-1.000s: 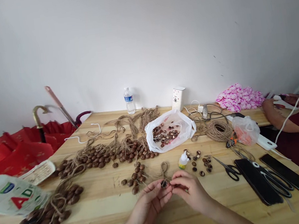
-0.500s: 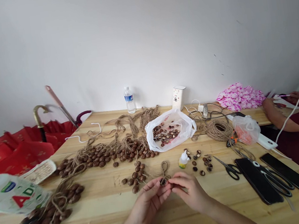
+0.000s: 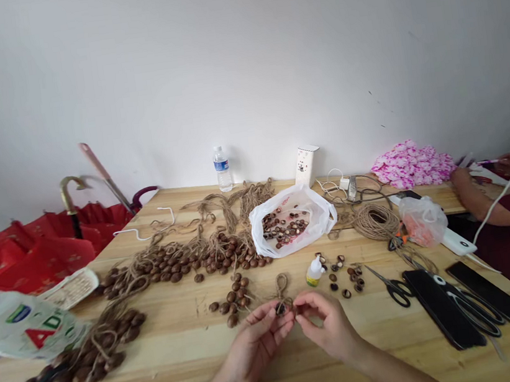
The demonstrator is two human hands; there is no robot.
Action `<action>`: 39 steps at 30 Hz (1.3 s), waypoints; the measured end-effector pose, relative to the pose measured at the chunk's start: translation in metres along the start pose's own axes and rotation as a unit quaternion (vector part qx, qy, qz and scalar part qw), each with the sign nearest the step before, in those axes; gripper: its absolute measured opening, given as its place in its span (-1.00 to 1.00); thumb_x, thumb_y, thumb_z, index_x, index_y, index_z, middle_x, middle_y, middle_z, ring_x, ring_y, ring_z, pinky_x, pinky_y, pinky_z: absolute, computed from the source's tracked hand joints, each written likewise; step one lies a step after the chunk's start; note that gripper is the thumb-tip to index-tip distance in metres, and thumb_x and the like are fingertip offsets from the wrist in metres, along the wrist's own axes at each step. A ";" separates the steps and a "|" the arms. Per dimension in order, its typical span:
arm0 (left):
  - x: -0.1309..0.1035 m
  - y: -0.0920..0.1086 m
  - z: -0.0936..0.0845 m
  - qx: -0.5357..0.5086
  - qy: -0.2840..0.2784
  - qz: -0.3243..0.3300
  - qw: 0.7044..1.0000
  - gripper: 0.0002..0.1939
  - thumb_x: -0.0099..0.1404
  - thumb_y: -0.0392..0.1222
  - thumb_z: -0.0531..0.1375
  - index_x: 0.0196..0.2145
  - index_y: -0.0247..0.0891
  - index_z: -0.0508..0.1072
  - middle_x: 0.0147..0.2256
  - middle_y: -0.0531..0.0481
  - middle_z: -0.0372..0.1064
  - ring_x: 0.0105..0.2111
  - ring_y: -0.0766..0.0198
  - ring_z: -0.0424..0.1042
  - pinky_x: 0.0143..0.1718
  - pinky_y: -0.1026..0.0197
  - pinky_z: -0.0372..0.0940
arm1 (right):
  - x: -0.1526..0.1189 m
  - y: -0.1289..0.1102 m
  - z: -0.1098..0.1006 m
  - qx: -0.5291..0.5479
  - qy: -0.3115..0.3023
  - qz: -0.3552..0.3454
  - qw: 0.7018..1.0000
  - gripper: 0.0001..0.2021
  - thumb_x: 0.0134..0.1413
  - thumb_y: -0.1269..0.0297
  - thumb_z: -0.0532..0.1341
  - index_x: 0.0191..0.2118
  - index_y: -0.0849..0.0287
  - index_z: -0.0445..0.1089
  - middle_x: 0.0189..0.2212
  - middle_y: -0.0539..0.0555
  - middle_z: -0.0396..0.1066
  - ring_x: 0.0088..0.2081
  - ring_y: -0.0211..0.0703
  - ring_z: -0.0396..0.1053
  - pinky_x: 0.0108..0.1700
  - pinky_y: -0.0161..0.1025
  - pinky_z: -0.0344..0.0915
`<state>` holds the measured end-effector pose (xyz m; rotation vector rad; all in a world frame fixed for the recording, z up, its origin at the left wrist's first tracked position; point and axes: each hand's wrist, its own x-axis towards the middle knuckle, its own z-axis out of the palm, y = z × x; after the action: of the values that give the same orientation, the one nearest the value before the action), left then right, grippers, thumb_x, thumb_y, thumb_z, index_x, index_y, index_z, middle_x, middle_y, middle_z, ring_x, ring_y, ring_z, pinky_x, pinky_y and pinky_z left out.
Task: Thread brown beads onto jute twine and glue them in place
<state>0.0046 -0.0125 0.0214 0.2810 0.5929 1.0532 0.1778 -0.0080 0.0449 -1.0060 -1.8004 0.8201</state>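
My left hand (image 3: 258, 341) is closed, palm up, with a dark, open nut shell (image 3: 280, 308) between thumb and fingers. Just to its right, my right hand (image 3: 326, 322) pinches what looks like the end of a brown twine (image 3: 290, 303); the fingertips hide part of it. A loop of twine (image 3: 282, 284) rises beyond the fingers. Several whole brown nuts (image 3: 237, 295) lie beyond my left hand, tied to twine. Past my right hand stand a small glue bottle (image 3: 314, 273) and several loose shell halves (image 3: 346, 293).
A white plastic bag (image 3: 325, 222) of shells lies open mid-table. Bunches of nuts on twine (image 3: 170, 261) spread leftward. To the right are small scissors (image 3: 397, 291), a black phone (image 3: 440, 311), larger scissors (image 3: 475, 309) and a twine coil (image 3: 376, 222). A co-worker's arm (image 3: 486, 201) rests at far right.
My right fingertips have drawn slightly right, away from the shell, and twine shows between the hands. My left hand keeps its hold. The view has shifted slightly.
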 end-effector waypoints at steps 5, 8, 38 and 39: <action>0.000 -0.004 0.000 0.023 0.001 0.008 1.000 -0.83 0.04 -0.38 0.32 -0.34 -0.37 0.53 -0.40 -0.13 0.55 -0.35 0.22 0.51 -0.20 0.20 0.35 | -0.005 -0.005 0.001 -0.145 0.018 -0.150 0.978 -0.71 -0.02 0.58 0.11 -0.14 0.20 0.30 -0.25 0.17 0.38 -0.24 -0.15 0.39 -0.22 -0.25 0.43; 0.000 -0.008 0.000 0.036 0.002 0.016 0.999 -0.81 -0.01 -0.37 0.35 -0.36 -0.37 0.54 -0.41 -0.10 0.54 -0.41 0.29 0.48 -0.26 0.26 0.34 | -0.010 -0.006 0.004 -0.224 0.005 -0.189 0.956 -0.71 0.04 0.57 0.10 -0.10 0.20 0.28 -0.22 0.19 0.39 -0.19 -0.10 0.39 -0.15 -0.19 0.41; -0.006 -0.009 0.004 0.205 0.003 0.070 0.976 -0.71 -0.08 -0.18 0.38 -0.32 -0.22 0.57 -0.28 -0.07 0.55 -0.23 0.13 0.45 -0.08 0.10 0.25 | -0.011 0.003 0.007 -0.152 0.006 -0.098 0.983 -0.89 0.07 0.46 0.19 -0.26 0.17 0.35 -0.37 0.07 0.28 -0.40 -0.22 0.32 -0.33 -0.28 0.35; -0.006 -0.009 0.003 0.204 -0.002 0.069 0.977 -0.72 -0.06 -0.18 0.37 -0.32 -0.22 0.57 -0.28 -0.07 0.55 -0.23 0.13 0.45 -0.08 0.10 0.25 | -0.010 0.004 0.007 -0.159 0.008 -0.089 0.983 -0.88 0.06 0.43 0.21 -0.23 0.17 0.34 -0.36 0.08 0.28 -0.39 -0.21 0.32 -0.33 -0.26 0.36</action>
<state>0.0108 -0.0217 0.0220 0.6917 0.7949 1.0577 0.1753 -0.0162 0.0352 -1.0285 -2.0141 0.4205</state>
